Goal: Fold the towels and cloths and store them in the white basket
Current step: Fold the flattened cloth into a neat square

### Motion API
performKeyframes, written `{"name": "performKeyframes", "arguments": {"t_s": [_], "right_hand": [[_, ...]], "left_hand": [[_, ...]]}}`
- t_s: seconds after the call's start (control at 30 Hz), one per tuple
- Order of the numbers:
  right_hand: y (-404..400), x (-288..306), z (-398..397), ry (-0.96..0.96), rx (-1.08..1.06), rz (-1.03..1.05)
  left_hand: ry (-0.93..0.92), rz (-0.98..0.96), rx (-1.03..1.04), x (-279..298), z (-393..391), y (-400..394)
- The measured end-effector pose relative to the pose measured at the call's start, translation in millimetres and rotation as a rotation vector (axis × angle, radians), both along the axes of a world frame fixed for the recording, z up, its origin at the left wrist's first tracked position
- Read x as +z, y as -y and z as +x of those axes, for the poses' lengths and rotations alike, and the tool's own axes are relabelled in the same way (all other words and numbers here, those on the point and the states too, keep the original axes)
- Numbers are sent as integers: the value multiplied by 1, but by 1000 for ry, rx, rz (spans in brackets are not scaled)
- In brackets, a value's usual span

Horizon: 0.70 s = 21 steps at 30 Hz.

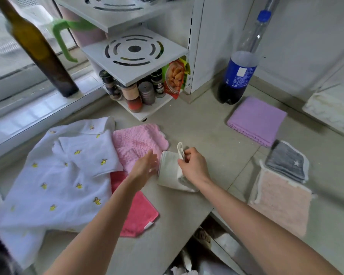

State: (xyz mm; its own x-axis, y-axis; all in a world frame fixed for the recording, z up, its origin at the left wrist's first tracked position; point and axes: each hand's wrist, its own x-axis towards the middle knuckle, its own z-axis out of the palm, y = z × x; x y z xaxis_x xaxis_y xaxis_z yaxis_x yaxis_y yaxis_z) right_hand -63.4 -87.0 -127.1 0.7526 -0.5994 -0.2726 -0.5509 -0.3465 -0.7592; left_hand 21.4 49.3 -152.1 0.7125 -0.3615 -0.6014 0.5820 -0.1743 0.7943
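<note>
A small white cloth [170, 171] lies partly folded on the counter's middle. My right hand [193, 165] pinches its raised edge, and my left hand [144, 165] hovers with straight fingers at its left side. To the left lie a pink textured cloth [135, 141], a red cloth [137, 211] and a large white cloth with a banana print [56, 181]. Folded cloths sit on the right: a purple one [256, 120], a grey one with a star [286, 161] and a pale pink one [280, 203]. The white basket [334, 108] stands at the far right edge.
A white corner rack [135, 52] with spice jars [135, 94] stands at the back. A cola bottle [238, 76] is right of it, a dark glass bottle [44, 54] on the window sill at the left. The counter edge drops off in front, bottom centre.
</note>
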Motion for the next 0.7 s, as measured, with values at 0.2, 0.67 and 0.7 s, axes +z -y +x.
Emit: {"name": "performKeyframes", "arguments": {"t_s": [0.2, 0.67, 0.7], "right_hand": [[-32, -19, 19, -133, 97, -20], [69, -25, 20, -304, 355, -239], [71, -26, 19, -285, 402, -225]], "left_hand": [[-71, 18, 21, 1, 10, 1], [427, 606, -350, -9, 16, 40], [423, 619, -343, -9, 15, 42]]}}
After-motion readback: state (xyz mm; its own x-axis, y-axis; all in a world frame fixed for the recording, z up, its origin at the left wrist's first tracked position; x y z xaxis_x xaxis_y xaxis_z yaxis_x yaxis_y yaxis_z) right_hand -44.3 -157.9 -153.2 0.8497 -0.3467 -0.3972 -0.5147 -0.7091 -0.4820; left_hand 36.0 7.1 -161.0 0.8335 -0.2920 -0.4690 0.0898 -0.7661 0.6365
